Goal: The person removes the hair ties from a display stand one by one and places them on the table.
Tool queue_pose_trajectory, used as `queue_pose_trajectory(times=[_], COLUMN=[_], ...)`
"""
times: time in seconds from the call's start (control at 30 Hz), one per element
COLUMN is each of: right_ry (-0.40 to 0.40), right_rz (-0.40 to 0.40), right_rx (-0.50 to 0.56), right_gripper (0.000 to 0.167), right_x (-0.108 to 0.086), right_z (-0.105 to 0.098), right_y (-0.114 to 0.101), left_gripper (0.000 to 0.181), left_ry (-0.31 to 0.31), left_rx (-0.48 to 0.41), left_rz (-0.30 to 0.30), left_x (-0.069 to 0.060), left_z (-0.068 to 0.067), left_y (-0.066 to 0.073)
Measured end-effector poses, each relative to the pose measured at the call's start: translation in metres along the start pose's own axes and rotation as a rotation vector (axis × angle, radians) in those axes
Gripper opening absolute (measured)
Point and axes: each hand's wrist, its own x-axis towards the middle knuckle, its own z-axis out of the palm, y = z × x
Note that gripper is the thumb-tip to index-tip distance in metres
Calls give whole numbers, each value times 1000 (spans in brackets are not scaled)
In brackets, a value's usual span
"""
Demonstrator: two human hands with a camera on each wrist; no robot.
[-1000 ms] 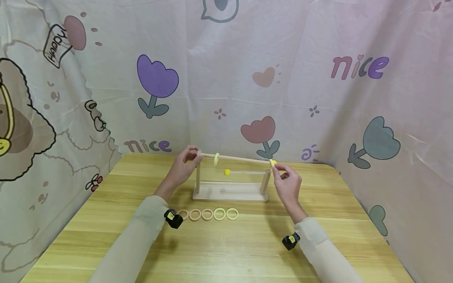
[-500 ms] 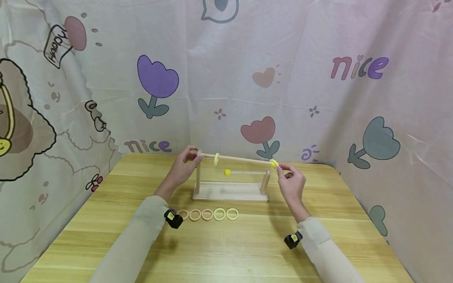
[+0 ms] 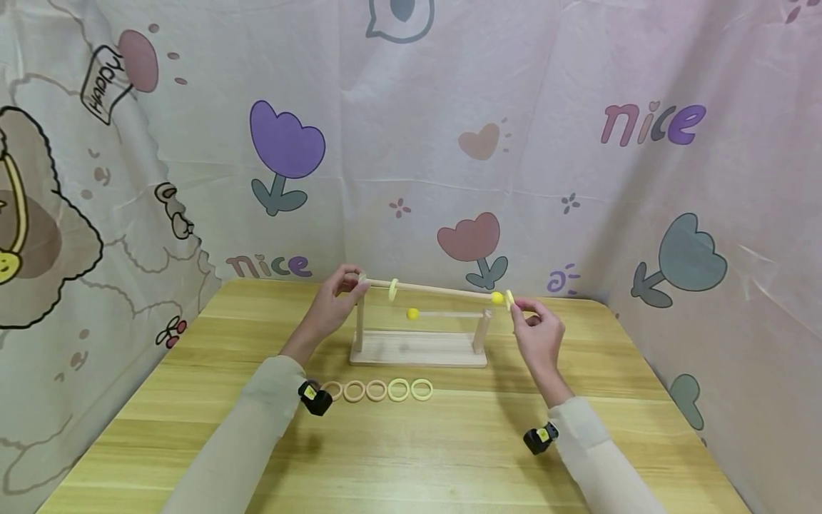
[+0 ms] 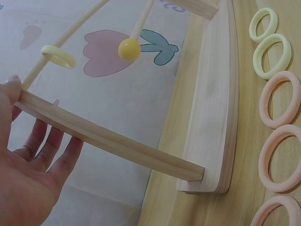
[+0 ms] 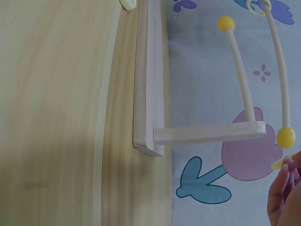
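A wooden stand (image 3: 420,348) has two posts, each bearing a sideways rod tipped with a yellow ball. My left hand (image 3: 334,303) grips the top of the taller left post (image 4: 113,136), thumb on one side and fingers on the other. From that post the upper rod (image 3: 443,290) runs right to its ball (image 3: 497,298), with one pale yellow ring (image 3: 393,290) hanging near the post. My right hand (image 3: 538,335) pinches another yellow ring (image 3: 510,300) just right of the ball, apart from the rod. The lower rod (image 5: 241,75) points left from the short post (image 5: 207,133).
In front of the stand, a row of rings lies flat on the wooden table (image 3: 417,457): pale yellow ones (image 3: 422,389) at the right, peach ones (image 3: 354,390) further left. My left wrist camera (image 3: 315,397) covers the row's left end. A printed cloth (image 3: 411,143) hangs behind.
My right hand has moved right with the pinched ring, which was around the rod's ball end and is now clear of it. The left hand stays on the post.
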Motion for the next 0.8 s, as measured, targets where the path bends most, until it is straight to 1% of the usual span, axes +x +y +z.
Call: queue_pose_trajectory(times=[0.17, 0.3, 0.43, 0.6, 0.8], right_ry=[-35, -84, -150, -264, -436], right_rz=[-26, -39, -34, -58, -140], right_rx=[-22, -48, -79, -134, -195], right_gripper=[11, 10, 9, 8, 6], right_x=[-2, -4, -9, -17, -26], right_z=[-5, -7, -8, -7, -2], right_y=[-1, -4, -7, -11, -13], left_gripper=[33, 32, 32, 34, 35], left_ry=[2, 5, 3, 3, 0], left_rx=[-3, 5, 12, 3, -7], left_rz=[-8, -13, -14, -12, 0], left_x=[1, 1, 1, 2, 1], left_z=[0, 0, 0, 1, 0], left_y=[0, 0, 2, 0, -2])
